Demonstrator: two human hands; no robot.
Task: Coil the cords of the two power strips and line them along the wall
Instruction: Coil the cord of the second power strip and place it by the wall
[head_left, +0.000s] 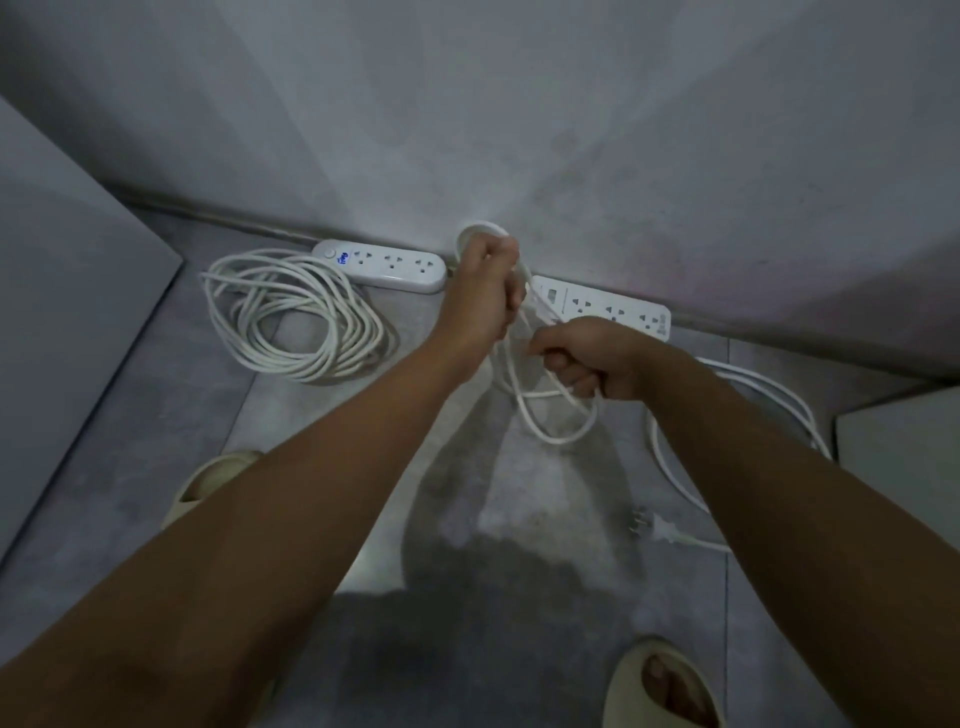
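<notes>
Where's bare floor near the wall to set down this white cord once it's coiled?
Bare grey floor lies below the held white cord loops, between the left strip's white coiled cord and the white plug. Crowded: right side, where loose white cord trails near the right white power strip.

The left power strip (382, 266) is showing white with a blue mark; the right power strip (608, 307), coiled cord (296, 318) and loose cord (551, 413) are showing white. The floor tiles (156, 426) are presenting mottled grey. The wall (519, 130) is showing blotched grey. The right slipper (629, 691) is showing pale beige.
</notes>
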